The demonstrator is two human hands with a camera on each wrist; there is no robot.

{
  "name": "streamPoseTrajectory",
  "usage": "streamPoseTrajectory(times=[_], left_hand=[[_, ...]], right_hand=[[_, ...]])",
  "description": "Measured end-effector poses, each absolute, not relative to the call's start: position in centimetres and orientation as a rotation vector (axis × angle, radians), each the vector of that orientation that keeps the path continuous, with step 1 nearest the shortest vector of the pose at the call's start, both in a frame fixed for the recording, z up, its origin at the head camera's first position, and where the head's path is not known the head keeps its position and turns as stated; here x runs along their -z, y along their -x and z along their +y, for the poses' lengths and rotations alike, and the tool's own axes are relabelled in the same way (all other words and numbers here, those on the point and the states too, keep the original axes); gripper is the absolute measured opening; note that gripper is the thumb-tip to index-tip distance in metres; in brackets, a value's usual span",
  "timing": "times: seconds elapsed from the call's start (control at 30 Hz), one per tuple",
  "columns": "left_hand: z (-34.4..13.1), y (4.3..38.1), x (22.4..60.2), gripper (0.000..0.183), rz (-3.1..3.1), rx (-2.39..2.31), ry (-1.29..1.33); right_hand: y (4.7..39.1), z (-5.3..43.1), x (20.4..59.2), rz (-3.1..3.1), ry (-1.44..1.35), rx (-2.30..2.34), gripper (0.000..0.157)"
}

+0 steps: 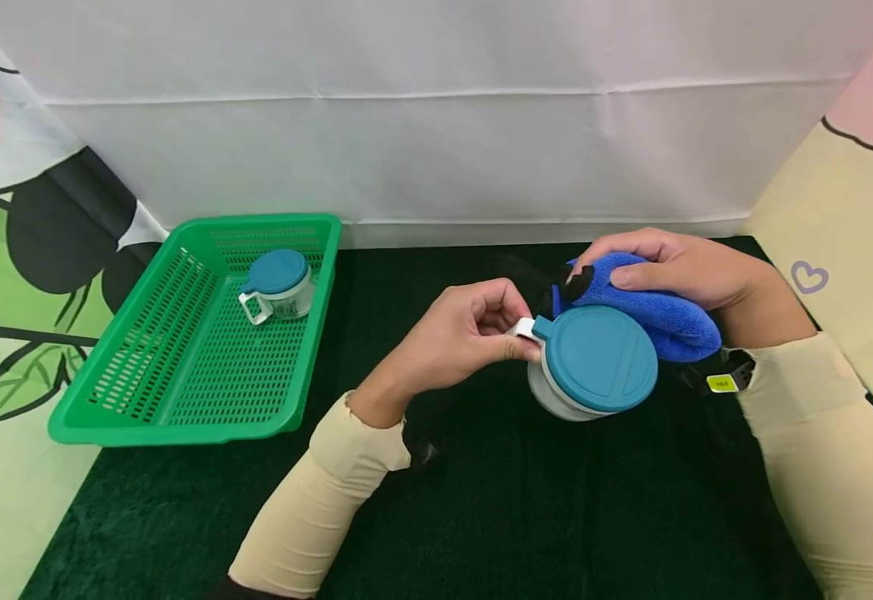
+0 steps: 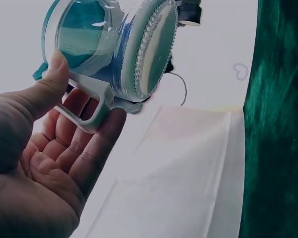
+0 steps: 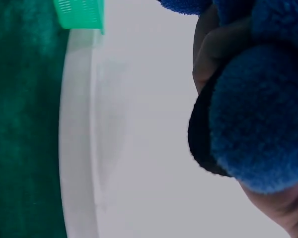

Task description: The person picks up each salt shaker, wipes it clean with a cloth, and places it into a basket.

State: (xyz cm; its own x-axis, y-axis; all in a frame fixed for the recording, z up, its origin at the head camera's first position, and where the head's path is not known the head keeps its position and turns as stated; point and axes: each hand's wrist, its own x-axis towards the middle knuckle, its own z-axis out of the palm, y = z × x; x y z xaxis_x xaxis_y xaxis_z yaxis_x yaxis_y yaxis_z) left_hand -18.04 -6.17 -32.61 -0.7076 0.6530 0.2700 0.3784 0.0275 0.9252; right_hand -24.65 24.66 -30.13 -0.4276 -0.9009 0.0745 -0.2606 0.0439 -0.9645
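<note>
In the head view my left hand (image 1: 474,333) grips the white handle (image 1: 524,328) of a clear glass jar (image 1: 552,396) with a round teal lid (image 1: 603,358). The jar is held up off the table, and the left wrist view shows its ribbed base (image 2: 154,54) and the thumb and fingers about the handle (image 2: 97,94). Just behind the jar, my right hand (image 1: 669,271) holds a bunched blue cloth (image 1: 650,312). That cloth (image 3: 263,114) fills much of the right wrist view and hides part of the fingers. Whether it touches the glass I cannot tell.
A green plastic basket (image 1: 301,367) stands at the left on the dark green tabletop (image 1: 466,517). Inside it sits a similar jar (image 1: 292,302) with a teal lid and white handle. A white cloth wall (image 1: 466,158) rises behind, with printed panels at both sides.
</note>
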Motion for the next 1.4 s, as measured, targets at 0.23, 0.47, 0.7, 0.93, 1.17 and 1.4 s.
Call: streamPoseTrajectory(times=[0.23, 0.47, 0.7, 0.93, 1.17, 1.4], left_hand=[[-6.0, 17.9, 32.3, 0.017, 2.099, -1.725, -1.098], [-6.1, 18.0, 32.3, 0.016, 2.125, -1.776, -1.042], [-6.4, 18.2, 32.4, 0.016, 2.234, -1.846, -0.889], [-6.6, 18.4, 32.4, 0.018, 2.398, -1.931, -0.779], [-6.1, 18.4, 32.2, 0.022, 2.508, -1.994, -0.637], [-5.3, 18.4, 32.4, 0.025, 2.507, -2.081, -0.53]], right_hand=[[24.5, 24.4, 29.5, 1.785, 1.165, 1.385, 0.034], [24.3, 23.3, 32.1, 1.828, 0.974, 1.462, 0.035], [22.6, 23.2, 34.3, 1.83, 0.865, 1.84, 0.033], [19.4, 21.8, 32.8, 2.026, 0.54, 2.207, 0.031], [16.8, 18.0, 31.9, 2.59, 0.612, 2.472, 0.031], [15.8, 15.1, 33.6, 3.42, 1.056, 1.992, 0.032]])
